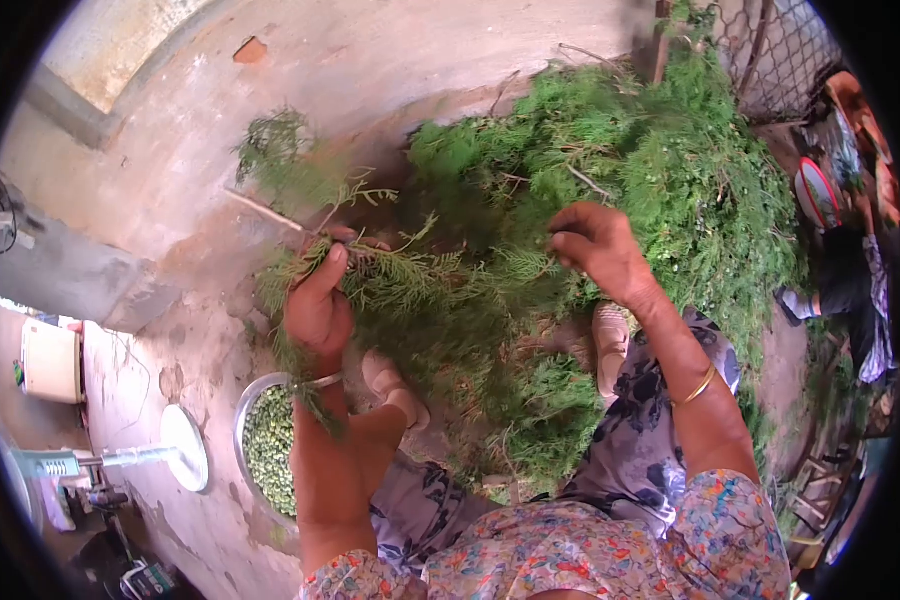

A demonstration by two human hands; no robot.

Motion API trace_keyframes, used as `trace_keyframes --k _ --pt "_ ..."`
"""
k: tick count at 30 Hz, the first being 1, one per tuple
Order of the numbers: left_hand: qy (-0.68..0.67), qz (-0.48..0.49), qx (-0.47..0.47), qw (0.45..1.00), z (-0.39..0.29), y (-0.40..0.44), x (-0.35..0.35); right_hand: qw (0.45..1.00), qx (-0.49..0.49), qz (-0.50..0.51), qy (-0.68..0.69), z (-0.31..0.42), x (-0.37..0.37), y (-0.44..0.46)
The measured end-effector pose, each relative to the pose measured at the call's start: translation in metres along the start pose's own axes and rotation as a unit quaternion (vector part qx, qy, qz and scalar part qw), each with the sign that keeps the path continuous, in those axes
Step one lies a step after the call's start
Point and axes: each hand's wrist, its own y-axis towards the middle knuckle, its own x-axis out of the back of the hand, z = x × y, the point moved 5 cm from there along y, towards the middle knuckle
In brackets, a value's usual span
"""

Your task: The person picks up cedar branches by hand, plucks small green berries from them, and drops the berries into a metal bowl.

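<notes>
My left hand (318,308) is closed around a green cypress-like branch (425,280). The branch's bare woody stem points up and left, and its feathery sprays spread to the right. My right hand (610,255) is raised at the branch's right end, thumb and fingers pinched together. Whether anything small is between those fingertips I cannot make out. Below my left wrist stands a round metal basin (241,440) holding many small green pieces, like cones or berries. My left forearm hides part of its right side.
A large heap of cut green branches (690,170) lies against the wall at the back right. More cuttings (555,410) lie between my feet. A fan (185,448) stands at the left, and a pale box (52,360) is behind it. Wire mesh (780,50) rises at the upper right.
</notes>
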Motion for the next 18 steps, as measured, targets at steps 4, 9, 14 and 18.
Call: trace_keyframes --k 4,9,14,18 --pt "0.025 -0.084 -0.031 0.996 -0.002 0.002 0.009 0.995 -0.051 0.04 0.082 -0.003 -0.001 -0.001" --pt "-0.068 -0.1 -0.002 0.993 0.003 0.006 0.018 0.962 -0.159 -0.091 0.204 -0.022 0.014 -0.003" --pt "-0.127 -0.111 0.032 0.985 0.017 0.011 0.03 0.924 -0.192 -0.141 0.301 -0.036 0.028 -0.005" --pt "-0.185 -0.154 0.048 0.969 0.021 0.01 0.057 0.911 -0.122 -0.189 0.347 -0.034 0.042 -0.005"
